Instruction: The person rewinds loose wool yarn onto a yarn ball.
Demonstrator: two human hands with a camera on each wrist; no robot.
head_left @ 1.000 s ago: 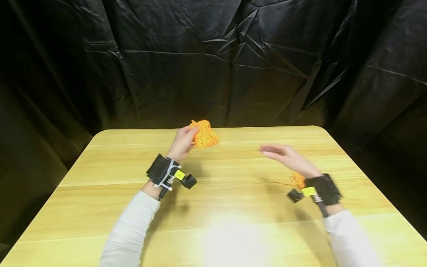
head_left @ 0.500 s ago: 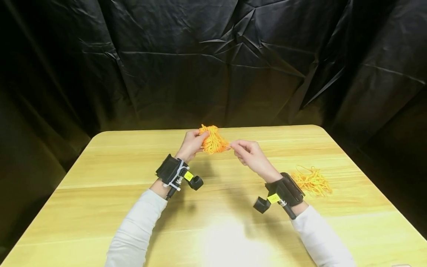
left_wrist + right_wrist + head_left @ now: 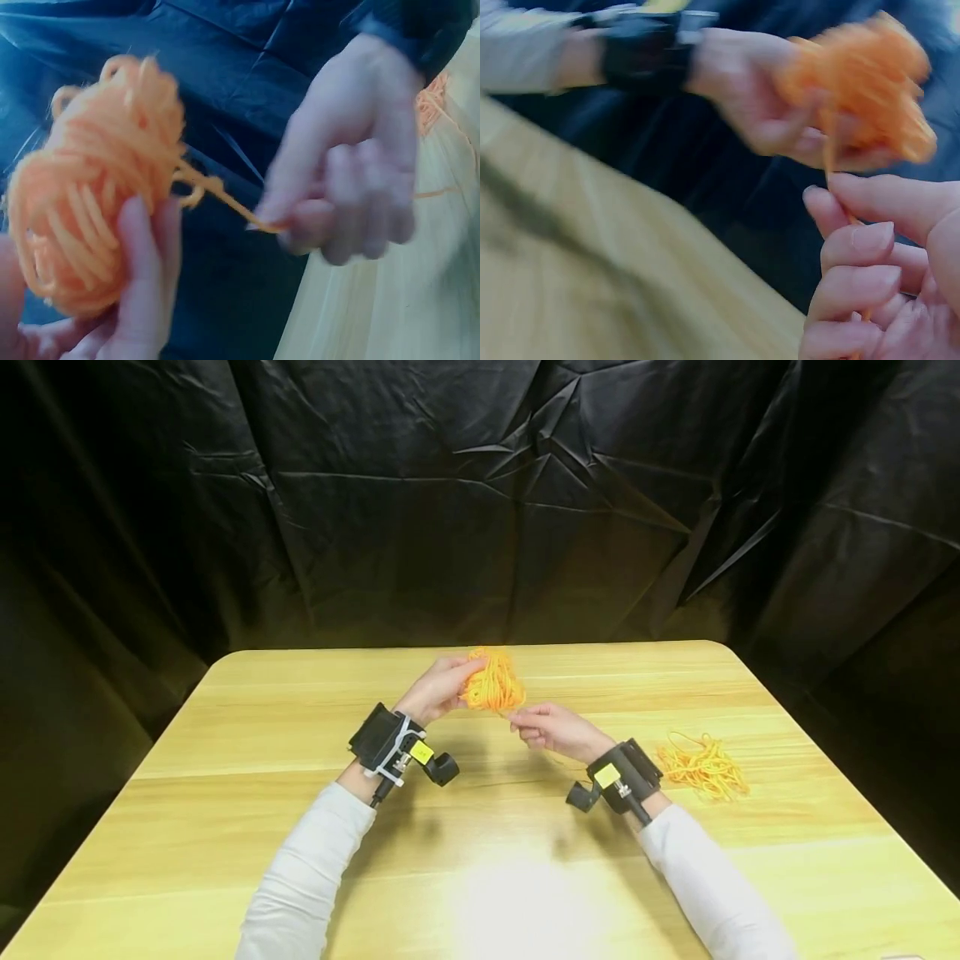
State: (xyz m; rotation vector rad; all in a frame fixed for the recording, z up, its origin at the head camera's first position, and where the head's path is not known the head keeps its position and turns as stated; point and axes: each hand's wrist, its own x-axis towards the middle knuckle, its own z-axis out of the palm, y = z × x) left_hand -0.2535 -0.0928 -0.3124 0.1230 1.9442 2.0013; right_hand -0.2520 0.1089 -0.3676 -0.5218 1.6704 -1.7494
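Note:
An orange ball of yarn (image 3: 495,683) is held up over the far part of the table by my left hand (image 3: 438,689), its fingers and thumb curled round it. In the left wrist view the wound yarn ball (image 3: 97,187) shows loops sticking out at its top. From it a single strand (image 3: 229,201) runs to my right hand (image 3: 555,729), which pinches it between thumb and index finger. The right wrist view shows this strand (image 3: 829,146) passing down through the curled fingers of the right hand (image 3: 877,262).
A loose pile of orange yarn (image 3: 705,767) lies on the wooden table (image 3: 225,827), to the right. A thin strand trails from beneath the right hand toward it. Black sheeting (image 3: 375,552) hangs behind the table's far edge.
My right hand has come left from above the loose pile and now pinches the strand below the yarn ball. My left hand has shifted slightly right with the ball.

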